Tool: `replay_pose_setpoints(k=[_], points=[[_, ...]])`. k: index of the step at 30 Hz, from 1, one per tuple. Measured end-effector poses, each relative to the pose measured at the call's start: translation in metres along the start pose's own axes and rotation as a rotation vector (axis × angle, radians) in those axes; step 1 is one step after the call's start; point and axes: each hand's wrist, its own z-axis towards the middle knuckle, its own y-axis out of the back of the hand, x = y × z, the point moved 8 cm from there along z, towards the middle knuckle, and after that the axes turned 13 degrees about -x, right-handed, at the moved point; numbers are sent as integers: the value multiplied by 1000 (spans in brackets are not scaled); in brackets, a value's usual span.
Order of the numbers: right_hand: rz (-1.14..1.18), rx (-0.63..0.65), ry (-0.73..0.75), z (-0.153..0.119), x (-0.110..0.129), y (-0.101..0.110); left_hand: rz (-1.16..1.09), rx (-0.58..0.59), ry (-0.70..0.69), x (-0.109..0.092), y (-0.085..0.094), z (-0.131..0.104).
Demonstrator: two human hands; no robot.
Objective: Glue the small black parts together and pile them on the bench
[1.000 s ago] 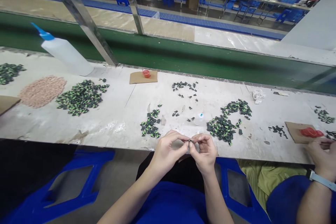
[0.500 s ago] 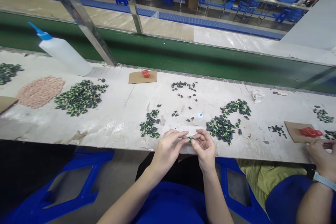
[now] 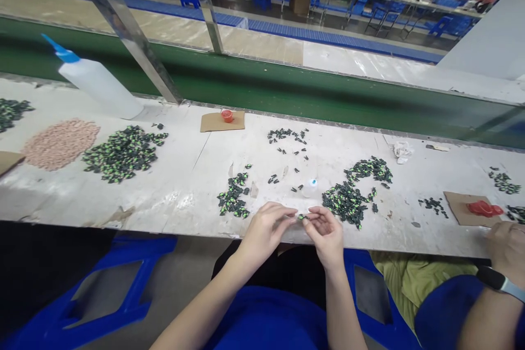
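Note:
Over the table's near edge, my right hand pinches a small black-and-green part between thumb and fingertips. My left hand is just left of it, thumb and fingers closed together; whether a tiny piece is between them is too small to tell. Right of my hands lies a heap of black-and-green parts. Another small heap of the same parts lies to the left. Beyond my hands stands a small clear bottle with a blue tip. Small black pieces are scattered farther back.
A large white bottle with a blue nozzle stands at back left, near pinkish pieces and a bigger black-and-green heap. A red cap sits on cardboard. At right, a co-worker's hand is near another cardboard piece.
My hands have drawn slightly apart; the small part stays with my right fingers and has come away from my left fingertips. The co-worker's hand has shifted at the right edge.

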Motion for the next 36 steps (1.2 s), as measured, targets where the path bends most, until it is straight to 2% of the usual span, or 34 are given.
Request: replay_pose_setpoints(k=[2, 5, 6, 8, 11, 16, 20, 23, 25, 27, 29, 31, 33, 36], points=[[-151, -159, 95, 11, 6, 28, 78, -30, 42, 13, 10, 8], [-393, -362, 295, 23, 26, 62, 270, -179, 96, 39, 42, 28], [-472, -379, 376, 25, 32, 64, 347, -223, 105, 48, 52, 35], [-597, -345, 514, 28, 39, 57, 491, -255, 103, 64, 65, 52], [-685, -255, 585, 29, 31, 32, 647, -191, 92, 85, 66, 74], [-733, -178, 564, 35, 14, -6, 710, -79, 94, 101, 51, 88], [-621, -98, 523, 35, 18, -20, 701, -36, 100, 104, 47, 87], [-424, -8, 351, 30, 16, -20, 673, -14, 109, 99, 47, 85], [-273, 24, 202, 25, 9, -17, 620, -2, 106, 89, 47, 82], [-159, -5, 126, 22, 5, -9, 473, 14, 97, 73, 42, 73], [-64, -75, 114, 21, 3, 0, 234, 75, 104, 57, 30, 58], [58, -160, 92, 22, 0, 9, 101, 149, 110, 47, 16, 39], [182, -227, 39, 24, -6, 14, 124, 147, 121, 46, 7, 22], [219, -244, -29, 23, -12, 12, 256, 25, 141, 55, 9, 5]])
